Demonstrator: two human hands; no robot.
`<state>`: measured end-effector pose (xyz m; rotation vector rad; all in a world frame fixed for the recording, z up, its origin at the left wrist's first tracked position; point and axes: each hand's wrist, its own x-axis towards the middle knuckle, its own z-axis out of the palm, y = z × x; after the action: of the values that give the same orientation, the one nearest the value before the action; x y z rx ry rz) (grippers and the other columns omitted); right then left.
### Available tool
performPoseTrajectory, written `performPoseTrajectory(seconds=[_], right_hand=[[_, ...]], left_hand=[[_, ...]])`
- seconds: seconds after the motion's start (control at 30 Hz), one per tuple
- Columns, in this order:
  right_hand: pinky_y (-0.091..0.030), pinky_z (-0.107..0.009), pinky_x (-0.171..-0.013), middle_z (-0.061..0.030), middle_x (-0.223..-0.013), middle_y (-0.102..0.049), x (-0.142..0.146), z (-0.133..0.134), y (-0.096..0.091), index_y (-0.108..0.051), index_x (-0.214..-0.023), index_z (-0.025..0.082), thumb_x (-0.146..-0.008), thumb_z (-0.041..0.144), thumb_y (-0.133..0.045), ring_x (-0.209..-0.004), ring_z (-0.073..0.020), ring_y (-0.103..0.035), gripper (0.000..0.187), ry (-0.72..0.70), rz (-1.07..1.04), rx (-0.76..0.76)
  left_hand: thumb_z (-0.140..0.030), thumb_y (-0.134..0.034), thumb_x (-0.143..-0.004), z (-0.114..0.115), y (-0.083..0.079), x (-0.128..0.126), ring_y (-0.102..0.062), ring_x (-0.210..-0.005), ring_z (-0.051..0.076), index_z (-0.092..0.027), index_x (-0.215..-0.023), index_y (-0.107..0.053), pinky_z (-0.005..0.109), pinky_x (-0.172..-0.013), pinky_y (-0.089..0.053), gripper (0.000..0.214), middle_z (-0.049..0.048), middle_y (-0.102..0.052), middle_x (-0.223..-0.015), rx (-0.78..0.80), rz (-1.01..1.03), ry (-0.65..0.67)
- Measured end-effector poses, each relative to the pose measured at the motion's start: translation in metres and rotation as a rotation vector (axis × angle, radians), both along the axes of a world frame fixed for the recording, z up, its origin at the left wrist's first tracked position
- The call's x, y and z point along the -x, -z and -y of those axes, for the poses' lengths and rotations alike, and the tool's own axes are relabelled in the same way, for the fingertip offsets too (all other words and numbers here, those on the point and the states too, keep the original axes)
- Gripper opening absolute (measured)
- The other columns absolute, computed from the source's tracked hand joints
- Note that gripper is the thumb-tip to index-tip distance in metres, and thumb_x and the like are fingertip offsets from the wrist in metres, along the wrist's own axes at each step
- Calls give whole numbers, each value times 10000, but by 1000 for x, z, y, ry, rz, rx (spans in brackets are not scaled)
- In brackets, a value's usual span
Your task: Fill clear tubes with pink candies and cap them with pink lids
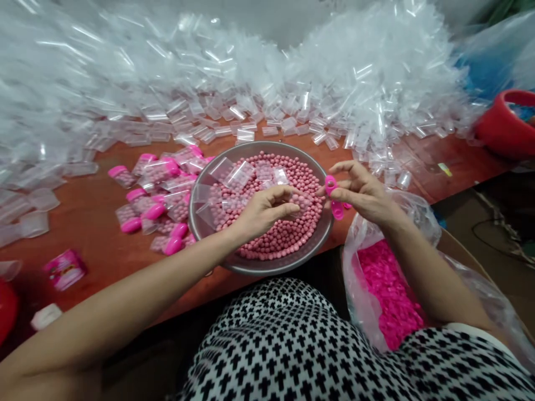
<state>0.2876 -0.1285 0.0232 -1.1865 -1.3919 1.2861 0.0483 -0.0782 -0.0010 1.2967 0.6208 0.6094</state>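
My left hand (pixel 270 210) is closed around a small clear plastic container (pixel 301 200) with pink balls inside, held over a round metal bowl (pixel 267 271). In my right hand (pixel 363 192), at the bowl's right rim, a bright pink plastic cap (pixel 336 209) is pinched between thumb and fingers. The bowl is spread with small pink balls (pixel 288 236). Several clear containers (pixel 239 177) lie on the balls at the bowl's far left, some with balls inside them.
Filled containers with pink caps (pixel 161 178) are heaped left of the bowl. Clear empty containers (pixel 251 94) form a large pile along the back. A plastic bag of pink caps (pixel 388 295) sits at my right. A red basket (pixel 507 125) stands far right; a pink packet (pixel 66 270) lies left.
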Motion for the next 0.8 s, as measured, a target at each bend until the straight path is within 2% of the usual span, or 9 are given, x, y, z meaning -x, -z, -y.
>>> performPoseTrajectory(seconds=[0.1,0.2,0.3,0.4,0.5,0.63,0.8], right_hand=[[-545,-252,-581,4,-829,-710,28,-1,5,-620,-1133,235,-827,450,-733,-634,-131,-675,391,-61,-6,-41],[-570,-311,-760,-35,-1007,-720,41,-2,12,-718,-1101,245,-817,438,-746,-852,-166,-692,345,39,173,-215],[-562,-338,-815,-39,-997,-709,40,0,10,-746,-1104,257,-792,426,-770,-923,-190,-670,355,70,344,-307],[-565,-336,-744,-33,-934,-707,37,3,-1,-743,-1108,254,-832,426,-729,-806,-180,-667,326,126,399,-316],[-556,-353,-793,-48,-1020,-729,39,3,-13,-725,-1137,262,-871,381,-693,-863,-197,-682,293,198,451,-432],[-547,-356,-824,-53,-940,-741,49,-2,-17,-711,-1156,253,-895,349,-660,-869,-205,-681,282,52,625,-633],[-541,-312,-752,-46,-891,-712,53,-3,-14,-667,-1182,239,-938,294,-606,-804,-177,-666,258,-45,695,-719]], left_hand=[[-299,-741,-781,0,-1,3,-690,-837,137,-151,-1049,-679,281,-784,-590,311,53,-729,-967,-11,51,-9],[-295,-726,-790,0,-3,7,-677,-809,129,-138,-1007,-694,267,-768,-576,270,46,-719,-930,-33,87,-39],[-291,-699,-803,1,-4,9,-662,-793,130,-130,-962,-700,272,-765,-563,226,42,-709,-889,-80,93,-38],[-296,-659,-832,1,-5,9,-639,-752,131,-140,-894,-710,264,-731,-535,176,27,-691,-810,-247,50,-61],[-283,-639,-855,2,-6,10,-643,-760,142,-159,-862,-727,262,-729,-515,152,29,-709,-806,-421,-26,-108],[-270,-633,-864,5,-6,13,-670,-786,156,-170,-944,-749,264,-737,-520,173,40,-747,-865,-466,-34,-117],[-296,-640,-887,8,-8,17,-686,-773,156,-176,-973,-768,253,-720,-521,196,46,-770,-882,-578,-53,-241]])
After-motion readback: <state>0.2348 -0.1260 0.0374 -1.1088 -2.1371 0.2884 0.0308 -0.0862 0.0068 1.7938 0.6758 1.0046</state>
